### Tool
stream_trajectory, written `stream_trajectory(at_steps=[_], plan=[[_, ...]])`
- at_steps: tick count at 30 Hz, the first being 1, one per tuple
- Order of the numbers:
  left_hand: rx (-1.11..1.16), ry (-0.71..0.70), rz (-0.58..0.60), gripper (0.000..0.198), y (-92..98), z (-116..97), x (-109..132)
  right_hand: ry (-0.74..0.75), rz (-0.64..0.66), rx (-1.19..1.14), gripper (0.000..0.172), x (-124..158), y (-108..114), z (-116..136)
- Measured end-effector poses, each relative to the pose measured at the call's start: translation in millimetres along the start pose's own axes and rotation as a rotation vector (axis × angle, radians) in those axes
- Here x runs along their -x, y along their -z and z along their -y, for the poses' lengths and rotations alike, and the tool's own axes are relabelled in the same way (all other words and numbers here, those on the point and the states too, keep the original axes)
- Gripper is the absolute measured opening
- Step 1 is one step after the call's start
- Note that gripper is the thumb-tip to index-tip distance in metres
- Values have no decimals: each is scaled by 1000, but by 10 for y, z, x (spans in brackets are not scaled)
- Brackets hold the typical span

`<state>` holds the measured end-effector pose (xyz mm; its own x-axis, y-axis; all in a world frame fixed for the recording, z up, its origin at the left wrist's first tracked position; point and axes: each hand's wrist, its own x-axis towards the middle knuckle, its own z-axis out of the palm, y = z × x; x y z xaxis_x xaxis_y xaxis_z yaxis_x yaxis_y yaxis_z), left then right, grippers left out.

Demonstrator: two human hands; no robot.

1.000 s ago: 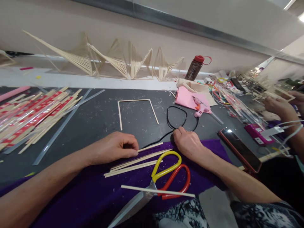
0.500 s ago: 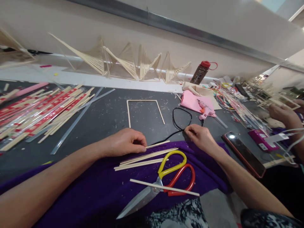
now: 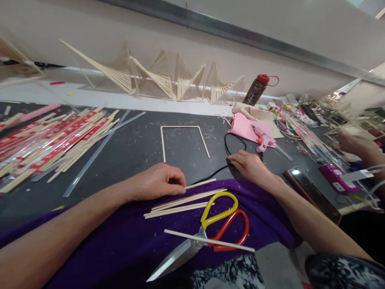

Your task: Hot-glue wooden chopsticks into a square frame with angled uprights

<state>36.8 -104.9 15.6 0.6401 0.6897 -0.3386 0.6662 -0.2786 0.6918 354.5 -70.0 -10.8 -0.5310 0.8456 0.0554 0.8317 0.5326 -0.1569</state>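
Note:
My left hand [image 3: 162, 180] rests at the table edge, its thumb and fingers closed on the end of a thin wooden stick [image 3: 201, 184]. My right hand [image 3: 248, 164] is closed at a black cable [image 3: 215, 173], fingertips pinching it by its loop. Several loose sticks [image 3: 183, 200] lie on the purple cloth [image 3: 114, 241] before me. Scissors [image 3: 197, 239] with one yellow and one red handle lie there too, a single stick [image 3: 222, 243] across them. Beyond my hands, three joined sticks form an open-sided frame [image 3: 180, 127] flat on the table.
Bundled sticks [image 3: 63, 144] in plastic lie left. Twisted stick models [image 3: 156, 78] stand along the wall, near a bottle [image 3: 255, 90]. At right are a pink glue gun [image 3: 264, 140], a phone [image 3: 313, 194], a purple box [image 3: 337, 178] and another person's hand [image 3: 356, 144].
My right hand has moved slightly left and away from me, and the cable at its fingertips has shifted with it. My left hand stays on the stick. The view has shifted a little.

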Motion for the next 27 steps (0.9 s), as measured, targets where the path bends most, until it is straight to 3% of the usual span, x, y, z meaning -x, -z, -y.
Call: stream_trajectory(at_steps=[9,13,19,22,27], plan=[[48,1,6,25,-6,25,-21,201,238,291,27,-167,212,196],[64,18,15,27,-11,29,-20,204,249,381,24,-247,211,212],[71,16,4,25,-11,18,-21,64,75,58,27,43,147,-3],[72,11,8,25,-11,27,-25,103,99,-106,26,323,125,-116],[71,37,15,25,-15,36,-33,151,85,-84,28,495,76,-72]])
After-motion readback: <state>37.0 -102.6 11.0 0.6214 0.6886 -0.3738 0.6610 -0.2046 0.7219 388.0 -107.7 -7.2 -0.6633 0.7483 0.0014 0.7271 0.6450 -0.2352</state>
